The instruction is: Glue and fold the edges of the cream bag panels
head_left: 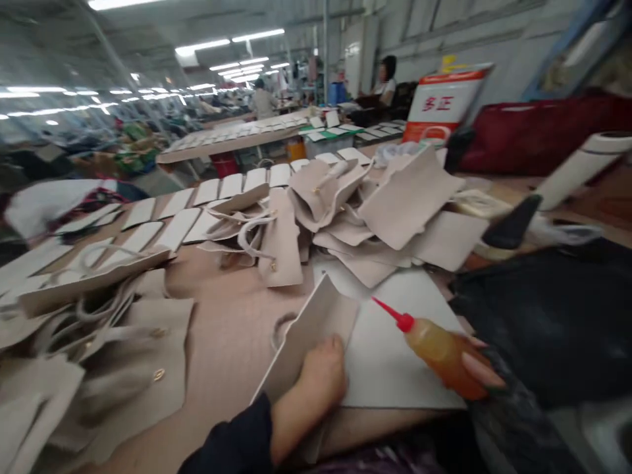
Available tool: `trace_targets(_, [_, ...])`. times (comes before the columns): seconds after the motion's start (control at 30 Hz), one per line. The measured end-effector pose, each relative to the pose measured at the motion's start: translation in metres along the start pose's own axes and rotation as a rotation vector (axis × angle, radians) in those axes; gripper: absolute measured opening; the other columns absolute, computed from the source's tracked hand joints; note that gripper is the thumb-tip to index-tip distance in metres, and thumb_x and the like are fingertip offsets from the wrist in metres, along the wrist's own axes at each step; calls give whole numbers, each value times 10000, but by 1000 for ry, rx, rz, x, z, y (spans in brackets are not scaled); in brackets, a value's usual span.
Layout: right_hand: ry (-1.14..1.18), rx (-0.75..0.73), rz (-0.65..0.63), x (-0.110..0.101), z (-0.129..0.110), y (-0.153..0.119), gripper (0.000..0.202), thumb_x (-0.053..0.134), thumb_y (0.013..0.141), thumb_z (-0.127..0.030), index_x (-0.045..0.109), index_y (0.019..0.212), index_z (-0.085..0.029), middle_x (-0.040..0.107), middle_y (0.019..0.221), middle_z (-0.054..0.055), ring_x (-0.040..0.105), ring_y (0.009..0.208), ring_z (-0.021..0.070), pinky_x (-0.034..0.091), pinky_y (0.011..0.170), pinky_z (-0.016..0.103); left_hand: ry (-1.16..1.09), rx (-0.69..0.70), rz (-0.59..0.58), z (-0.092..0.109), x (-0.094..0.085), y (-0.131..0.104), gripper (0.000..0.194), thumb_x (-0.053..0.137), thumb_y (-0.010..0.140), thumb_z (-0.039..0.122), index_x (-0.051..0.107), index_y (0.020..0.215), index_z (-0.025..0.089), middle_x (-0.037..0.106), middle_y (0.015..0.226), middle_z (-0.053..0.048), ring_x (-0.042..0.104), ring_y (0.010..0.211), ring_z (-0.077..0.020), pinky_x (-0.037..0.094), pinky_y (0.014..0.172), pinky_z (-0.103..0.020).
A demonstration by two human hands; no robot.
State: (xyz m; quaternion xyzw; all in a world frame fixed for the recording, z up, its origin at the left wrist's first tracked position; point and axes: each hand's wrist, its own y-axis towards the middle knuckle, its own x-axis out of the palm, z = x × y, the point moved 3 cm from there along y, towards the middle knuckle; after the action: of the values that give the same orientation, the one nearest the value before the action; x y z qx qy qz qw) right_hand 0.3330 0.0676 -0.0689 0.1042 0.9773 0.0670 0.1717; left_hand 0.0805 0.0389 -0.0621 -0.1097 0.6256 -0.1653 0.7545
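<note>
Two bare hands are at work, and on a clock face laid over the view both sit in its lower part. At six o'clock the left hand (320, 372) pinches a beige, leather-like panel with a pale cut edge (320, 316), thumb over the near face, the other fingers mostly hidden; a grey rounded loop handle (277, 327) shows at its far side. At four o'clock the right hand (481, 372) is wrapped around the lower end of a translucent amber squeeze bottle (437, 349), its thin red nozzle (388, 309) pointing toward ten; I cannot tell whether the tip touches anything. Beneath both lies a smooth whitish flat sheet (395, 382). The panel looks light and fairly stiff, likely to bend rather than break, so it is best held by its lower edge, clear of the face. The bottle looks soft-walled and light; a gentle grip on the barrel would suit, since hard pressure could force out too much liquid. Just above centre toward one o'clock rests a loose heap of similar beige pieces (405, 204); at eight lie more handled beige pieces with small gold-coloured fittings (168, 342).
</note>
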Motion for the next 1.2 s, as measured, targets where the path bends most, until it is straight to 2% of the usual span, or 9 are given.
trace_targets(0.07, [-16, 38, 41, -14, 6, -4, 362, 582, 814, -517, 604, 1005, -211, 651, 946, 61, 636, 827, 236, 553, 676, 391, 11, -17, 24, 1, 1, 11, 363, 385, 803, 91, 563, 1119, 81, 624, 1083, -166, 641, 924, -285, 530, 732, -368])
trace_targets(0.13, [-37, 52, 62, -16, 8, -5, 353, 620, 750, -534, 623, 920, -225, 660, 918, 63, 636, 828, 253, 547, 721, 398, -47, -24, 46, -3, 2, 19, 330, 328, 860, 109, 603, 1043, 107, 646, 1032, -138, 650, 900, -250, 518, 760, -344])
trace_targets(0.2, [-63, 54, 54, -9, 7, -5, 356, 626, 727, -530, 619, 900, -219, 658, 913, 70, 629, 842, 256, 533, 773, 406, -171, -12, 99, -11, 0, 25, 323, 335, 891, 153, 630, 1019, 132, 669, 1006, -115, 646, 924, -224, 493, 820, -318])
trace_targets(0.3, [-81, 60, -10, 5, 4, -7, 360, 578, 770, -521, 591, 955, -212, 647, 950, 78, 619, 885, 252, 516, 815, 410, -369, 9, 167, -21, -2, 28, 313, 380, 893, 194, 667, 1013, 163, 696, 1008, -89, 635, 956, -197, 465, 852, -280])
trace_targets(0.43, [-98, 72, -8, 15, 2, -4, 376, 575, 780, -528, 564, 980, -209, 622, 989, 93, 604, 920, 267, 492, 854, 454, -507, 14, 184, -25, -1, 29, 321, 404, 877, 191, 688, 1024, 168, 709, 1018, -79, 639, 947, -192, 464, 835, -270])
trace_targets(0.63, [-151, 8, -30, 23, -2, 8, 367, 544, 818, -510, 545, 1021, -204, 607, 1021, 104, 588, 930, 265, 480, 863, 476, -492, 19, 185, -23, 0, 31, 311, 428, 871, 187, 688, 1040, 167, 713, 1000, -78, 644, 930, -184, 463, 835, -265])
trace_targets(0.97, [-317, -256, 77, 24, -38, 13, 281, 519, 861, -414, 557, 1004, -175, 621, 961, 116, 591, 915, 264, 487, 856, 458, -440, 17, 193, -21, 0, 32, 299, 453, 878, 204, 671, 1065, 123, 700, 1032, -113, 640, 975, -200, 460, 878, -285])
trace_targets(1.07, [-337, -262, 50, 24, -40, 15, 267, 502, 863, -429, 549, 987, -197, 622, 935, 105, 599, 876, 261, 492, 843, 453, -430, 6, 192, -20, 0, 32, 286, 467, 878, 212, 669, 1065, 134, 700, 1038, -104, 638, 976, -195, 459, 876, -284])
trace_targets(1.2, [-299, -199, -11, 22, -38, 15, 276, 502, 854, -458, 540, 965, -208, 623, 926, 99, 603, 869, 263, 498, 830, 451, -425, 2, 190, -20, 0, 32, 288, 468, 881, 208, 661, 1079, 132, 699, 1047, -101, 637, 978, -196, 459, 876, -288])
